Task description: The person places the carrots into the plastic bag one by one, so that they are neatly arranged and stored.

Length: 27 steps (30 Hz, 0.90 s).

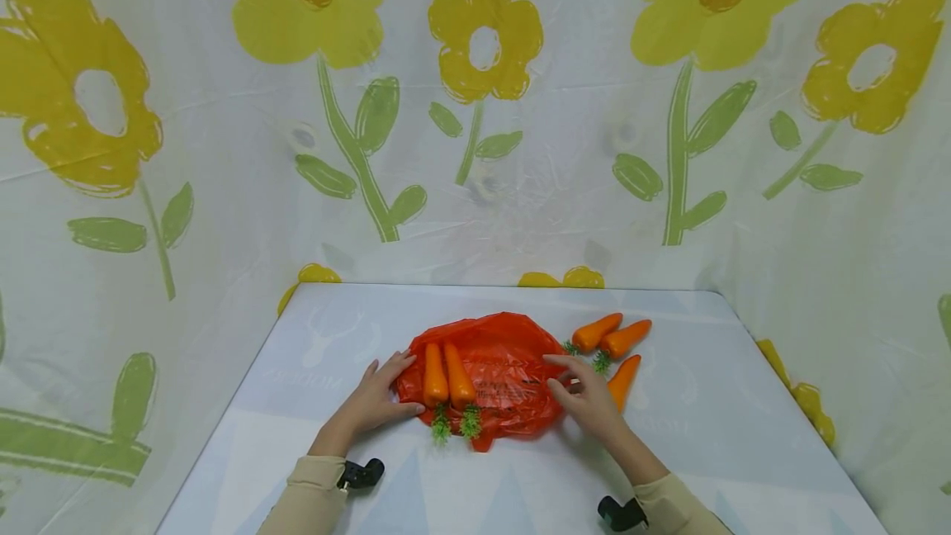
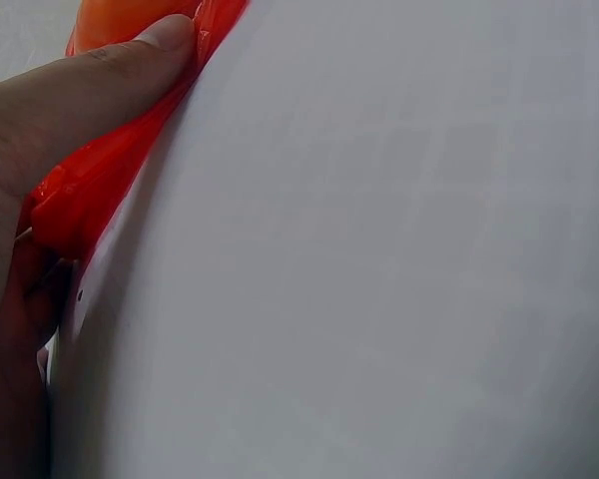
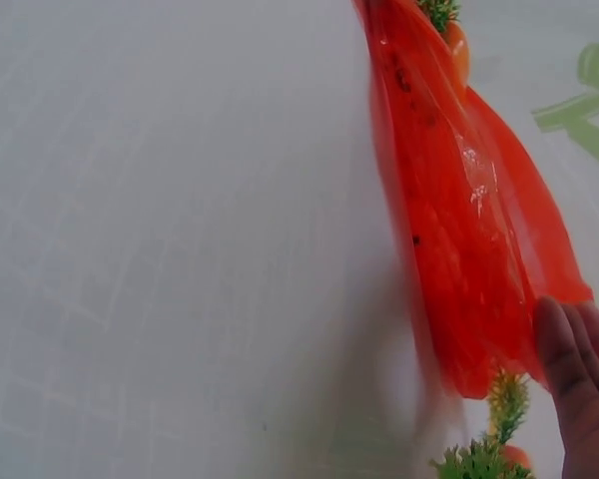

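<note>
A red plastic bag (image 1: 513, 382) lies spread on the table, crinkled, with dark print on it. Two orange toy carrots (image 1: 435, 376) lie side by side on its left part, their green tops toward the near edge. My left hand (image 1: 375, 399) touches the bag's left edge with fingers and thumb spread; in the left wrist view its thumb (image 2: 110, 85) lies straight against the red plastic. At the bag's right edge is my right hand (image 1: 590, 399), its fingertips touching the plastic in the right wrist view. Its far fingers are partly hidden.
Several more toy carrots are near: two (image 1: 624, 338) lie beyond my right hand, and another (image 1: 624, 381) is partly covered by it. The pale table (image 1: 297, 370) has rounded far corners. A flower-printed cloth (image 1: 550, 188) hangs behind and at both sides.
</note>
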Motion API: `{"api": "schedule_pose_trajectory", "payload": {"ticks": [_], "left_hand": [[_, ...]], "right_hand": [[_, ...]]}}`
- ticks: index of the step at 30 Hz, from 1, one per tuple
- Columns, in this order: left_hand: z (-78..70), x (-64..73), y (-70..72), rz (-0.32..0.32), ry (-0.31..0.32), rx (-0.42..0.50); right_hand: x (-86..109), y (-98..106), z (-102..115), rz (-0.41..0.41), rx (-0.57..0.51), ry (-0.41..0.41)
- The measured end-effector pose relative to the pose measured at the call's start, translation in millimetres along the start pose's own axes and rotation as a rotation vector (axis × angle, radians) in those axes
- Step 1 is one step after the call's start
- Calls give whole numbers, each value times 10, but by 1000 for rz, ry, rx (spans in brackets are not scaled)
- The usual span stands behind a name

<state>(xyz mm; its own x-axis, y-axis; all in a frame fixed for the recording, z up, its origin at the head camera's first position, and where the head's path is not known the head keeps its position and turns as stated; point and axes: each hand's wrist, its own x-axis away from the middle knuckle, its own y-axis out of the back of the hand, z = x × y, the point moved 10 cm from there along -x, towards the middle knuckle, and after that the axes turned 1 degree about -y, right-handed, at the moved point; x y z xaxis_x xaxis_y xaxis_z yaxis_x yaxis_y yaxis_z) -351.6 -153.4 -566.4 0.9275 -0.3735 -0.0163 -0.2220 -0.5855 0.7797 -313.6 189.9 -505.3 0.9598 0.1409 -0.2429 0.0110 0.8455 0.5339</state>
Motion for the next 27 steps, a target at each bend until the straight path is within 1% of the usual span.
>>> {"api": "schedule_pose_trajectory", "payload": {"ticks": [9,14,21,27], "left_hand": [[6,0,-7,8,22,16],[6,2,-2,1,23,13],[-2,3,0,-3,3,7],[16,0,-2,-5,11,4]], "right_hand": [[49,90,-87,-16,-4,-42],[69,143,-117,-32,-7,-35],[106,215,-155,-52,8,-31],[128,257,-175,-66,28,-36]]}}
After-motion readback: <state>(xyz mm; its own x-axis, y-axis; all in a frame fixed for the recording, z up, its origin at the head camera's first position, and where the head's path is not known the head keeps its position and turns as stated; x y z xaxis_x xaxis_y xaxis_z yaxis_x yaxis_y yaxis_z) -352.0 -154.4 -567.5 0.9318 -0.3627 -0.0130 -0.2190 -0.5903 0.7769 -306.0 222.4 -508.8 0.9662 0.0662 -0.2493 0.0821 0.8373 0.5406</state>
